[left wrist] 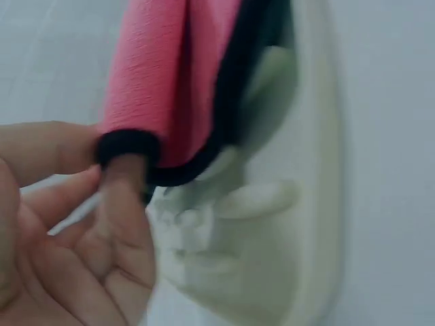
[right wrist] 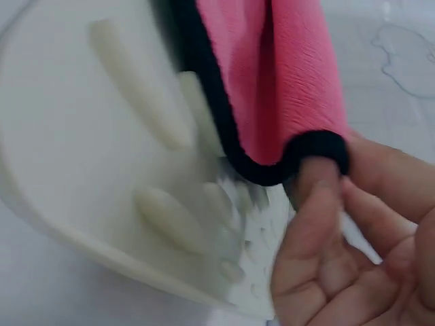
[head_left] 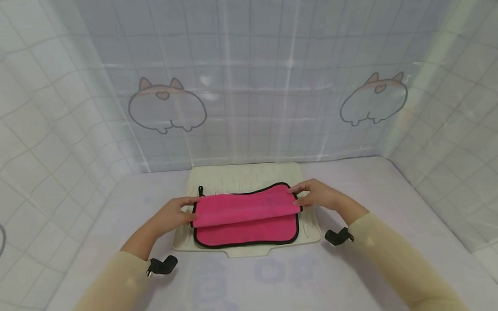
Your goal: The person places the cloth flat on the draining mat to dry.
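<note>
Lower centre: left hand (head_left: 169,218) and right hand (head_left: 317,194) pinched opposite ends of a pink cloth (head_left: 245,208) over a cream board (head_left: 246,177); likely keeping its fold straight.

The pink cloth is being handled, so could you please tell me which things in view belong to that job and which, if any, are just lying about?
Job: pink cloth; left grip and right grip, pinching its ends; ridged board beneath.
Just surroundings, not lying loose: black wrist cameras; patterned backdrop; tabletop.
</note>
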The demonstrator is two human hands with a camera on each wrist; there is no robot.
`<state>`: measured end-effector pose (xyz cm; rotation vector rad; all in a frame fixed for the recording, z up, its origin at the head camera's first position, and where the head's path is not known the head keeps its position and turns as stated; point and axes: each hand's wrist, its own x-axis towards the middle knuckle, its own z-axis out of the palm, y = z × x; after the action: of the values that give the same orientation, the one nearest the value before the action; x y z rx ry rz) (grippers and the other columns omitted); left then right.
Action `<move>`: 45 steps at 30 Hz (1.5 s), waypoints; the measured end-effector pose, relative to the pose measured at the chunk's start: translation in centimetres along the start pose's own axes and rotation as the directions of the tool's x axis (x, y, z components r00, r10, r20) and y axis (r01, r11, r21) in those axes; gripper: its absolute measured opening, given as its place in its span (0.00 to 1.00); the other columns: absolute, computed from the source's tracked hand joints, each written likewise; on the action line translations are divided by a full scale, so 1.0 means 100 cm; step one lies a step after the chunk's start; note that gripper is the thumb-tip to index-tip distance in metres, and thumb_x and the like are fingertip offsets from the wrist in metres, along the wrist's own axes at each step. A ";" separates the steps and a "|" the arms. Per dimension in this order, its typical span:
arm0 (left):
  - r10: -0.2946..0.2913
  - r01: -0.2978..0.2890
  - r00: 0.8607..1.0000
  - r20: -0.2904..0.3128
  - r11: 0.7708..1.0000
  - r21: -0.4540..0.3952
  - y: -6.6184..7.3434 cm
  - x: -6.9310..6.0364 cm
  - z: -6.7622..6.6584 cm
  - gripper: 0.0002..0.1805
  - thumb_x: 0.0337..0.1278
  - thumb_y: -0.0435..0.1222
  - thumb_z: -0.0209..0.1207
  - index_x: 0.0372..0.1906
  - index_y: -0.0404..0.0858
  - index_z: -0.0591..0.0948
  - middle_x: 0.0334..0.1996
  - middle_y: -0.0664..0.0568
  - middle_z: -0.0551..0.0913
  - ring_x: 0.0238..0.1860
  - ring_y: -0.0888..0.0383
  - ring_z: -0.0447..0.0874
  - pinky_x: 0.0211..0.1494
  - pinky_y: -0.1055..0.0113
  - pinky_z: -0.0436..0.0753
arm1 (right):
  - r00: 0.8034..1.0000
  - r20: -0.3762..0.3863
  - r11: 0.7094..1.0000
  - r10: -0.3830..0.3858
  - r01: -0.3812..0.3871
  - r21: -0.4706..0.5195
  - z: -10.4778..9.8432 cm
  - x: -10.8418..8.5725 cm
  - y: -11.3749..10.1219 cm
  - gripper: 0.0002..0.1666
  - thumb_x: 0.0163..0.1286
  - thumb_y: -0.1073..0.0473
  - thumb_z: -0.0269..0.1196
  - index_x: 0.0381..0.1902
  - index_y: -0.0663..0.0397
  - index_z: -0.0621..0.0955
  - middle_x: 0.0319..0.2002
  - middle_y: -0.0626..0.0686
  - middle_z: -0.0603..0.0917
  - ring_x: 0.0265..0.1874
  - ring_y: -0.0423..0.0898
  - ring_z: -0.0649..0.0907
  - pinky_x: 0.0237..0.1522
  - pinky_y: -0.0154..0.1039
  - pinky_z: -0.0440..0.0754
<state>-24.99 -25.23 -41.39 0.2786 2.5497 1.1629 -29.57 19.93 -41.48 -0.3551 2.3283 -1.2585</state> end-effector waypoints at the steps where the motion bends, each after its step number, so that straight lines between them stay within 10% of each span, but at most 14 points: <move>1: -0.006 0.006 1.000 0.025 1.000 0.006 -0.001 -0.001 0.002 0.35 0.61 0.36 0.65 0.72 0.34 0.69 0.67 0.31 0.69 0.51 0.47 0.81 0.53 0.55 0.80 | 1.000 0.028 1.000 0.004 -0.003 -0.024 0.001 -0.001 0.000 0.28 0.64 0.61 0.71 0.63 0.57 0.80 0.60 0.59 0.78 0.28 0.44 0.81 0.39 0.40 0.83; 6: -0.006 0.006 0.996 0.090 1.000 0.005 -0.007 0.000 0.007 0.36 0.58 0.35 0.67 0.71 0.32 0.69 0.65 0.31 0.70 0.46 0.48 0.81 0.46 0.59 0.81 | 0.993 0.121 0.995 -0.011 0.023 -0.096 0.002 -0.002 -0.001 0.27 0.65 0.62 0.70 0.62 0.61 0.80 0.56 0.58 0.81 0.28 0.42 0.79 0.35 0.38 0.82; 19: 0.029 -0.026 0.999 -0.040 0.997 0.075 -0.002 0.019 0.010 0.17 0.71 0.37 0.58 0.58 0.31 0.81 0.54 0.36 0.81 0.53 0.44 0.80 0.46 0.59 0.82 | 0.999 0.026 0.999 -0.037 0.037 -0.021 0.003 0.020 -0.003 0.18 0.73 0.64 0.61 0.58 0.65 0.81 0.35 0.51 0.82 0.27 0.46 0.77 0.34 0.41 0.79; 30: 0.051 -0.048 0.998 -0.035 0.997 0.064 0.004 0.029 0.001 0.17 0.69 0.32 0.58 0.59 0.32 0.82 0.58 0.36 0.81 0.59 0.41 0.79 0.58 0.52 0.80 | 0.997 -0.035 0.986 -0.070 0.064 -0.153 0.000 0.026 -0.010 0.20 0.69 0.63 0.67 0.58 0.59 0.82 0.55 0.60 0.81 0.38 0.45 0.83 0.40 0.42 0.84; 45: 0.090 -0.077 0.967 -0.237 0.995 0.063 0.007 0.058 -0.009 0.24 0.70 0.27 0.56 0.68 0.36 0.75 0.59 0.33 0.80 0.55 0.42 0.83 0.37 0.64 0.78 | 0.965 -0.241 0.987 -0.105 0.072 -0.142 -0.019 0.045 -0.018 0.25 0.71 0.60 0.66 0.65 0.52 0.79 0.62 0.59 0.76 0.44 0.51 0.86 0.49 0.49 0.83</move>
<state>-30.73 -23.62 -41.51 0.2753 2.8066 1.2273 -34.40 18.37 -40.35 -0.3680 2.6436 -1.2550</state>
